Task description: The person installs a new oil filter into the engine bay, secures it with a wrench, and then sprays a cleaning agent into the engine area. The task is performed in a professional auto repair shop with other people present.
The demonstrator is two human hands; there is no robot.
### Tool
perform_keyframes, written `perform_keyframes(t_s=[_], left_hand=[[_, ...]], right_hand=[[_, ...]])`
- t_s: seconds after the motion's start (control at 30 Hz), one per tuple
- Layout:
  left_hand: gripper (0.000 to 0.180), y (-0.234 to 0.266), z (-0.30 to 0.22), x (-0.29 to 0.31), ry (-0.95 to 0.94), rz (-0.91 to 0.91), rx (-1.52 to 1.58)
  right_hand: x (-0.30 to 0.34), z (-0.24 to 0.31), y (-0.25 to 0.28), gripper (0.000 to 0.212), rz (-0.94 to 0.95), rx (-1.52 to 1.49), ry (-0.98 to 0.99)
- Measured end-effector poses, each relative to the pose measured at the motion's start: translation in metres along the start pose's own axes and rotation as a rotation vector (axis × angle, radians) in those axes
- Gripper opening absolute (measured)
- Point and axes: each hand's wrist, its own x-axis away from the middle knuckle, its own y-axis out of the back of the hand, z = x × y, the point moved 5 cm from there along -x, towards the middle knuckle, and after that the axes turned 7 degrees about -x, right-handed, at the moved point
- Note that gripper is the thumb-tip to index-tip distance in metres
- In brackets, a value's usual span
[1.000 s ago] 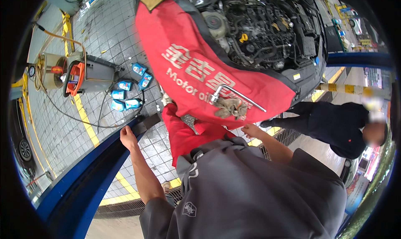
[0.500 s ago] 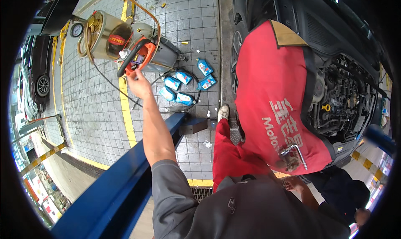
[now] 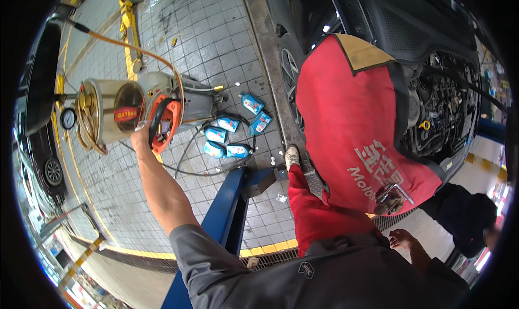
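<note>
At the far left, my left hand (image 3: 141,138) is closed round a small silver knob (image 3: 142,126) beside the orange tray (image 3: 172,117) of a waste-oil drainer. The drainer has a clear cylinder (image 3: 107,101), a grey tank (image 3: 194,101) and a brown hose (image 3: 146,50) arching over it. A black loop handle (image 3: 158,117) sits at the tray, next to my fingers. By my waist on the right, my right hand (image 3: 402,238) hangs with loosely bent fingers and holds nothing. Close to it, a red fender cover (image 3: 346,114) lies over the car, with a silver wrench (image 3: 401,193) on it.
Several blue oil bottles (image 3: 238,150) lie on the tiled floor within a black hose loop. A blue lift arm (image 3: 226,206) crosses below my left arm. The engine bay (image 3: 448,114) is uncovered at right, near a person in dark clothing (image 3: 459,217).
My left hand has moved from the orange tray's edge to the silver knob. My view has shifted and turned, so the drainer appears further left. My right hand shows more fully.
</note>
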Motion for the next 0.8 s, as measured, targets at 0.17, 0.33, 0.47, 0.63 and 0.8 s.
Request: perform_keyframes(t_s=[0.17,0.33,0.47,0.63,0.8], left_hand=[[0.091,0.033,0.007,0.036,-0.012,-0.111,0.088],[0.078,0.096,0.040,0.050,-0.283,-0.365,0.115],[0.076,0.168,0.043,0.087,-0.109,-0.298,-0.131],[0.075,0.267,0.022,0.243,-0.399,-0.286,0.223],[0.061,0.215,-0.030,0.441,-0.831,0.173,0.741]], right_hand=[[-0.001,-0.012,-0.008,0.035,0.044,-0.069,0.020],[-0.025,0.000,-0.031,0.034,0.022,1.347,0.513],[-0.014,0.047,-0.043,0.044,-0.007,0.966,0.597],[0.117,0.167,-0.084,0.043,0.039,0.365,1.052],[0.220,0.220,-0.119,0.046,0.135,0.167,1.481]])
